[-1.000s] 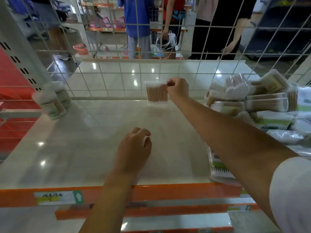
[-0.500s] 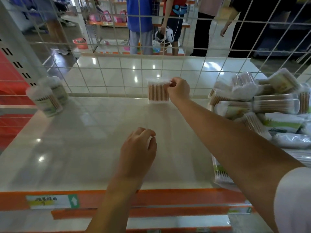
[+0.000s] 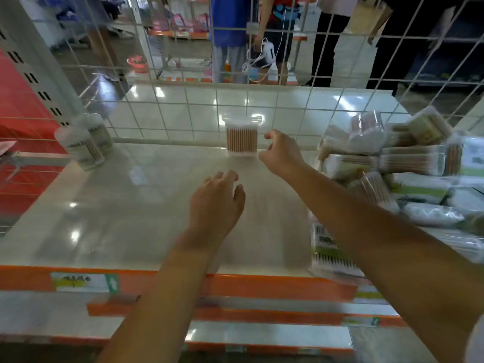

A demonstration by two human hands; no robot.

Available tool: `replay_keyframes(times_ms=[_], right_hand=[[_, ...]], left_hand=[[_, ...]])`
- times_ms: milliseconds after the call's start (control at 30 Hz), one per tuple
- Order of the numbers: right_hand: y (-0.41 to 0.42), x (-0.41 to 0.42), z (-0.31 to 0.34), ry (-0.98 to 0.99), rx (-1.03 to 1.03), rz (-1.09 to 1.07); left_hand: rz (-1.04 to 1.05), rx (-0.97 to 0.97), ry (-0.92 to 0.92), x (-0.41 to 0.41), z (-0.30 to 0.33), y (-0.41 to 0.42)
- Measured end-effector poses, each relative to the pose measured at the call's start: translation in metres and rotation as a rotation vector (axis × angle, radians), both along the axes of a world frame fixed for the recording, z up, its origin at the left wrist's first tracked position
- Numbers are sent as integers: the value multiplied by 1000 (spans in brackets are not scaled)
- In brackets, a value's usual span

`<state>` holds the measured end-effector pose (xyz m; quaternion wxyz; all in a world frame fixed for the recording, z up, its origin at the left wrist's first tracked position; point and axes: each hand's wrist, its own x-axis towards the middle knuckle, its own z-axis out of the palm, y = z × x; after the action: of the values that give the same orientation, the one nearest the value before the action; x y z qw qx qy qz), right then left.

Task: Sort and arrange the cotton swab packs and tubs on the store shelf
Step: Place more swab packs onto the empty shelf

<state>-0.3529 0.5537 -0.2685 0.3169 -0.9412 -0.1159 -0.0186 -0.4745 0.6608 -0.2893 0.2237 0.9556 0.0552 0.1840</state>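
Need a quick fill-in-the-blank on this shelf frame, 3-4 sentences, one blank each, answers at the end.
1. The swab pack stands upright against the wire ____ at the back of the shelf.
2. The right hand holds ____.
3. The two round tubs sit at the shelf's back ____ corner.
4. The unsorted pile of packs lies on the ____ side of the shelf.

Missing words: grid; nothing; left; right
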Motion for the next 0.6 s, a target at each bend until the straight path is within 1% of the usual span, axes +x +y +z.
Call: replay_keyframes(times_ms=[167, 333, 500, 600], right_hand=[[-34, -52, 7, -25, -74, 140], [-72, -105, 16, -168, -161, 248], [-110, -137, 25, -148, -265, 237], [-136, -149, 26, -161, -231, 223]], left_hand=[[-22, 52, 12, -4, 13, -29], [-24, -17, 28, -18, 22, -62], [-27, -91, 30, -34, 23, -95], [-98, -136, -3, -46, 19, -114]])
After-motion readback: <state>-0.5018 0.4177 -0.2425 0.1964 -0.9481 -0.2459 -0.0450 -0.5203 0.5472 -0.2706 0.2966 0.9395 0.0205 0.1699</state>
